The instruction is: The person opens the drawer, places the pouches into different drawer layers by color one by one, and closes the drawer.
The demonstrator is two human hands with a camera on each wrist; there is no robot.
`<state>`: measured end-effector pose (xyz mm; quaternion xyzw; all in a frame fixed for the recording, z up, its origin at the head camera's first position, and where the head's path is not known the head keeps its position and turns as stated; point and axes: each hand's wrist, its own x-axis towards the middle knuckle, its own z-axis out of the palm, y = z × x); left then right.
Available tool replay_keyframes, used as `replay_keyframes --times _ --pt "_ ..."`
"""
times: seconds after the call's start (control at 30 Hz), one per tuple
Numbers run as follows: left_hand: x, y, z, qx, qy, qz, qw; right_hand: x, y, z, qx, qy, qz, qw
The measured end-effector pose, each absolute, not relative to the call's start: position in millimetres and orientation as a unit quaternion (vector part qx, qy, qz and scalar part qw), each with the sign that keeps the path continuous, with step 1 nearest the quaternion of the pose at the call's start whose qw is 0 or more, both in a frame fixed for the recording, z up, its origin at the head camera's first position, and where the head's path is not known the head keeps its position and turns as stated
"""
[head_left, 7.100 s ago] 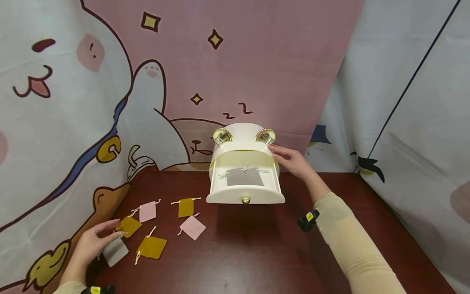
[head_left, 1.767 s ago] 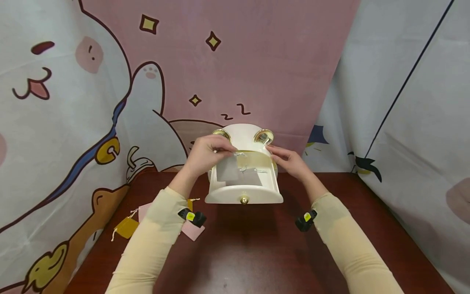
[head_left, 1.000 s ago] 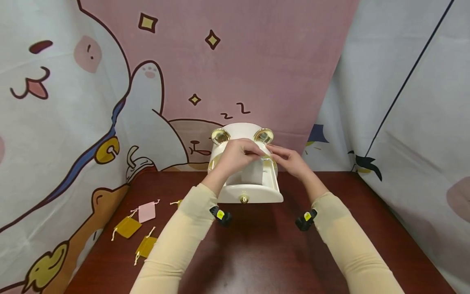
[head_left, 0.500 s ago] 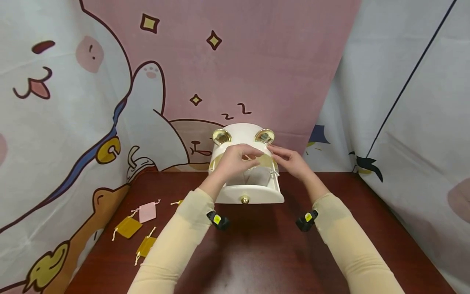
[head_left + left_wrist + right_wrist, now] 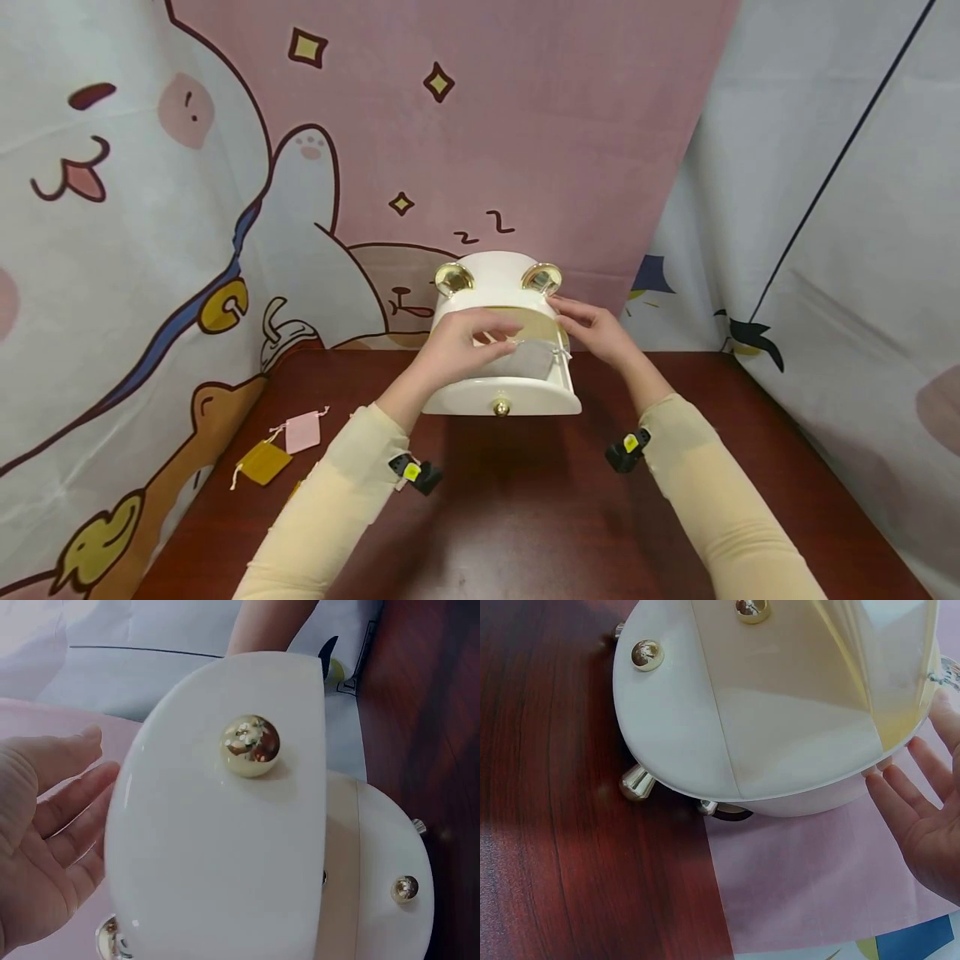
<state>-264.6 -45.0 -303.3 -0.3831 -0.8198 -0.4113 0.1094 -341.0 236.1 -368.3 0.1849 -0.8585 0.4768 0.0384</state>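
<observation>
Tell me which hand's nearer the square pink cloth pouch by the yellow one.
Left hand. It's above the open white drawer, right of the pouch; the right hand is farther right, beside the rounded white cabinet.

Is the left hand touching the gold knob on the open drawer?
Apart. The left wrist view shows a stretch of white drawer front between the left hand and the gold knob.

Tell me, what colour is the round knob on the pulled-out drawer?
Shiny gold. The knob shows best in the left wrist view.
</observation>
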Motion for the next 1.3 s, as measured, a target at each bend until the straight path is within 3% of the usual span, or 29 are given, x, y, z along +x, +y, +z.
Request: replay_keyframes --times 0.73,1.03,1.3 --pt "-229.5 -93.2 -323.7 -0.335 -0.817 -0.457 0.107 -341.4 239.2 -367.6 0.192 -0.864 0.464 0.035" --pt "-207.7 -92.0 -332.7 -0.332 -0.789 -0.496 0.147 -341.4 237.8 -367.8 0.196 -0.862 0.466 0.034" --pt "-196.2 -88.1 -342.2 -0.341 -0.78 -0.516 0.1 -340.3 235.9 -365.4 0.2 -0.858 0.472 0.034"
